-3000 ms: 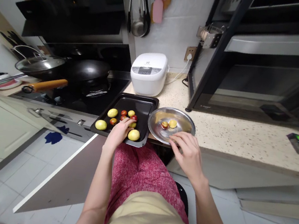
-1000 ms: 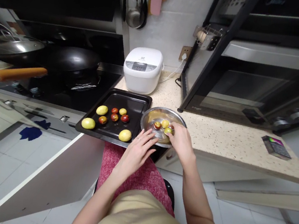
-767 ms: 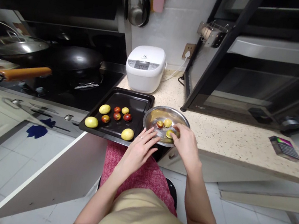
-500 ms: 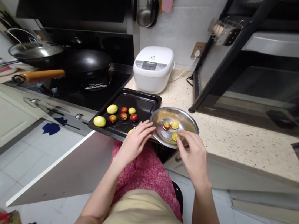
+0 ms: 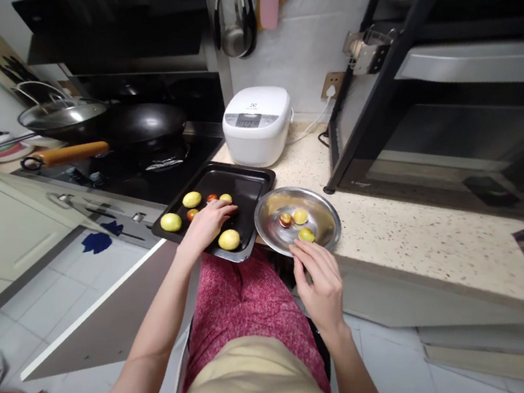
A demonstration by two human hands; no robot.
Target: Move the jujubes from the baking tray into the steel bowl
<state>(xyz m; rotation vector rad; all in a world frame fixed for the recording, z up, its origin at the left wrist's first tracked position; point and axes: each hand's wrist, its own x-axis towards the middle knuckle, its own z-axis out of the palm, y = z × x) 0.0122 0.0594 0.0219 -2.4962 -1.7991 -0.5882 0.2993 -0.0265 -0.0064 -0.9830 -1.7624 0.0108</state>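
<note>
Speckled countertop point(image 5: 413, 235), white-tiled floor point(image 5: 6, 290)

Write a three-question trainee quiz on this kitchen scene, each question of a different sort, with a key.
1. True or false: the left hand reaches into the black baking tray.
2. How many small fruits lie in the steel plate? A) one B) three C) five
3. Fill in: the right hand is at the plate's near ____.

Key: 1 true. 2 B: a reddish fruit and two yellow-green ones. 3 rim.
</note>
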